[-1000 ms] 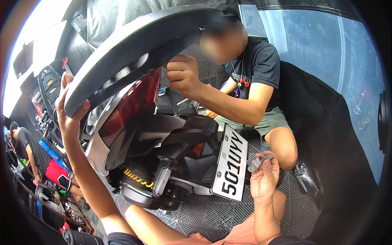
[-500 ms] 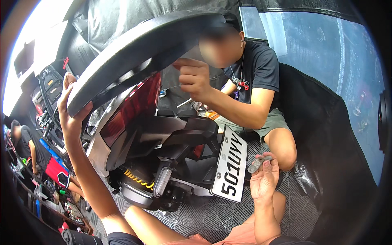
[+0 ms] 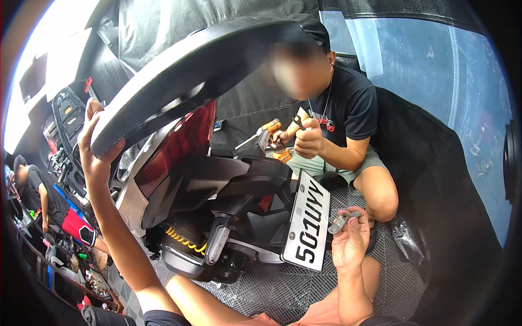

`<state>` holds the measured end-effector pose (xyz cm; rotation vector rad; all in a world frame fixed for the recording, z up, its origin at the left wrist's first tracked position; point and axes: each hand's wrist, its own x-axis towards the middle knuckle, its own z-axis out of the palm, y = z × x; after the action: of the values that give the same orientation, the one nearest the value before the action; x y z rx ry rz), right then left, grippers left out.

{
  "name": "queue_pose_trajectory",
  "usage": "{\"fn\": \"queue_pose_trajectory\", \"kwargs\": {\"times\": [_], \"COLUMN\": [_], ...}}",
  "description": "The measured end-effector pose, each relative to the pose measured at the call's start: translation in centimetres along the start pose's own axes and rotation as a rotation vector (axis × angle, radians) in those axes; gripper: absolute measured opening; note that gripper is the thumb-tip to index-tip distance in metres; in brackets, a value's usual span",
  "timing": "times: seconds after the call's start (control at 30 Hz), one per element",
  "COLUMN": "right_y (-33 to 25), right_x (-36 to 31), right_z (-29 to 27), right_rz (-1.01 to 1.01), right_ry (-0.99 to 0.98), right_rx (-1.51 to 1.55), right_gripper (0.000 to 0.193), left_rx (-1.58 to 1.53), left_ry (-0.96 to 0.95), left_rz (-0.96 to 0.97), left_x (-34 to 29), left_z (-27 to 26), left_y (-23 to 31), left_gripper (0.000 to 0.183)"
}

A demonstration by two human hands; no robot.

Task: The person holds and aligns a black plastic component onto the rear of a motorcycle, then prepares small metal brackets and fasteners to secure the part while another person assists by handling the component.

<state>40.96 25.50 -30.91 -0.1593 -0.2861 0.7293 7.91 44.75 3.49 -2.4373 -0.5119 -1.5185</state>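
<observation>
My left hand (image 3: 99, 142) is raised and closed on the near end of a long black motorcycle seat (image 3: 174, 76), which is tilted up over the rear of the motorcycle. At the right, my right hand (image 3: 350, 247) pinches a small grey metal bracket (image 3: 341, 223) between thumb and fingers. Just left of that hand stands the white licence plate (image 3: 306, 225), fixed to the black tail section (image 3: 228, 176). A red tail light (image 3: 179, 144) lies beneath the seat. Lower down show a yellow shock spring (image 3: 184, 240) and a clear turn signal (image 3: 218, 243).
Across from me sits a co-worker (image 3: 348, 108), holding a small black part (image 3: 299, 121) and an orange power drill (image 3: 269, 130). Black bags (image 3: 409, 239) lie at the right on grey floor tiles (image 3: 304, 293). Another person (image 3: 46, 195) stands far left among tools and parts.
The co-worker's hand has drawn back from the seat's underside, now holding a black part, and their drill has come into view. My two hands have barely moved.
</observation>
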Motion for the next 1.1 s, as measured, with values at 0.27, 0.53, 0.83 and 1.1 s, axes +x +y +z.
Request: {"fn": "queue_pose_trajectory", "kwargs": {"times": [0.27, 0.53, 0.83, 1.1], "right_y": [-0.2, -0.2, -0.7, -1.6], "right_x": [0.0, 0.1, 1.1, 4.2], "right_z": [-0.1, -0.1, 1.6, 6.4], "right_rz": [0.003, -0.004, -0.043, -0.275], "right_ry": [-0.003, -0.016, -0.111, -0.259], "right_rx": [-0.021, -0.030, -0.028, -0.101], "right_gripper": [0.036, 0.039, 0.039, 0.037], "left_rx": [-0.038, -0.037, -0.010, 0.033], "left_ry": [0.025, 0.001, -0.034, 0.133], "left_rz": [-0.036, -0.085, -0.101, -0.219], "left_x": [-0.4, -0.3, -1.2, -2.4], "left_z": [0.1, 0.2, -1.8, -3.9], "left_y": [0.4, 1.2, -2.6, -7.3], "left_gripper": [0.055, 0.054, 0.060, 0.047]}}
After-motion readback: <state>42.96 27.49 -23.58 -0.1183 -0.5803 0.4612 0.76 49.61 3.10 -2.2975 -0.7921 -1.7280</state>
